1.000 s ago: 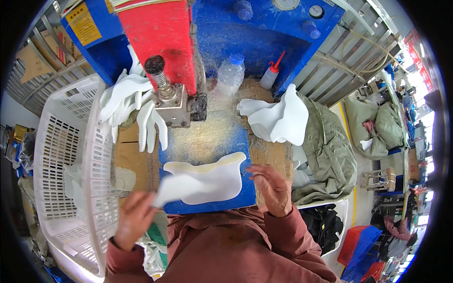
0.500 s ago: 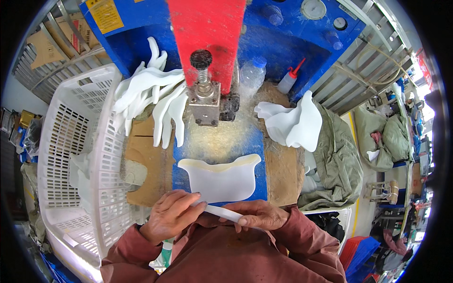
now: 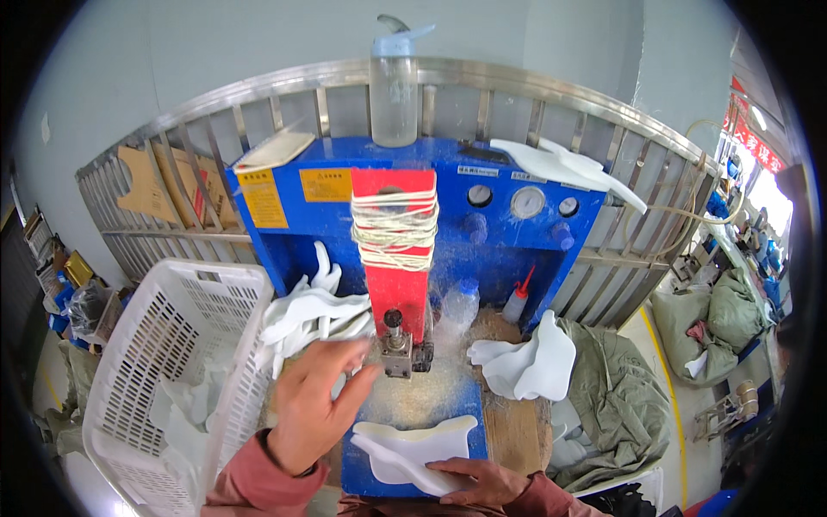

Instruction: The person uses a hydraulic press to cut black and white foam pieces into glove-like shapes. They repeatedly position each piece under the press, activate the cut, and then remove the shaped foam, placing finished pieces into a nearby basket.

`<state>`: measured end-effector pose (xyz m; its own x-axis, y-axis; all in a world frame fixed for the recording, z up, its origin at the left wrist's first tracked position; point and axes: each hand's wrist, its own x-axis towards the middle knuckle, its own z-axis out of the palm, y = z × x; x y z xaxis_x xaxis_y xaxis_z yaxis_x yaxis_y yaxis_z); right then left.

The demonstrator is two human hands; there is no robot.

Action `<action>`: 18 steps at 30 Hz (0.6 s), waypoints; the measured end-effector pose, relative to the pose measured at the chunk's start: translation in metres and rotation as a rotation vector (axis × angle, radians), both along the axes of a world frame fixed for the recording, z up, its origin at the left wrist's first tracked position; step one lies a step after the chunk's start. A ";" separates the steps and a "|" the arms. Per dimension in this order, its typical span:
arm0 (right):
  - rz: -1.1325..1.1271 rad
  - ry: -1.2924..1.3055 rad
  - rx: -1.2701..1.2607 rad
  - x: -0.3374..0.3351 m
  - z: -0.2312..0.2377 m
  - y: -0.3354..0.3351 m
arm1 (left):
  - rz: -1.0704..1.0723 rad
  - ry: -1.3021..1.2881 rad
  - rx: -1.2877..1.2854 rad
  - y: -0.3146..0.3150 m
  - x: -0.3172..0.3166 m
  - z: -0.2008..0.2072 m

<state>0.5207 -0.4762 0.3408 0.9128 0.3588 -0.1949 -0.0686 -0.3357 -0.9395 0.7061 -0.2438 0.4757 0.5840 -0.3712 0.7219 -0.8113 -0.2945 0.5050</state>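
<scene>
A white, curved molded piece (image 3: pixel 444 438) with a wavy top edge lies on the blue work plate (image 3: pixel 362 476) in front of the machine. Over its lower part, my right hand (image 3: pixel 484 482) holds a second white molded piece (image 3: pixel 398 459) by its right end. My left hand (image 3: pixel 314 401) is raised left of the machine's metal head (image 3: pixel 396 358), thumb apart from the fingers. Its fingertips are smeared by motion, and nothing shows held in it. Just beyond it sits a heap of white molded pieces (image 3: pixel 306 314).
Left stands a white plastic basket (image 3: pixel 185 276) with white pieces inside. The machine's red arm (image 3: pixel 392 297), wound with cord, rises ahead. To its right are a clear bottle (image 3: pixel 459 306), a red-tipped squeeze bottle (image 3: pixel 517 303), more white pieces (image 3: pixel 530 362) and a green sack (image 3: pixel 612 396).
My view has tilted up. My left hand has left the thin white piece and moved forward toward the heap. My right hand has set its piece against the one on the plate.
</scene>
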 end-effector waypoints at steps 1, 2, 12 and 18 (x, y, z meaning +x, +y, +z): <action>-0.006 -0.027 0.011 -0.004 -0.001 -0.001 | -0.007 -0.025 -0.052 -0.012 0.003 0.006; -0.009 -0.043 0.014 -0.007 -0.003 -0.003 | -0.001 -0.029 -0.096 -0.025 0.005 0.010; -0.039 -0.106 0.147 -0.014 -0.021 -0.002 | 0.149 0.131 -0.118 -0.051 0.018 0.013; 0.020 -0.297 0.252 -0.023 -0.008 -0.022 | 0.122 0.155 -0.122 -0.055 0.025 0.005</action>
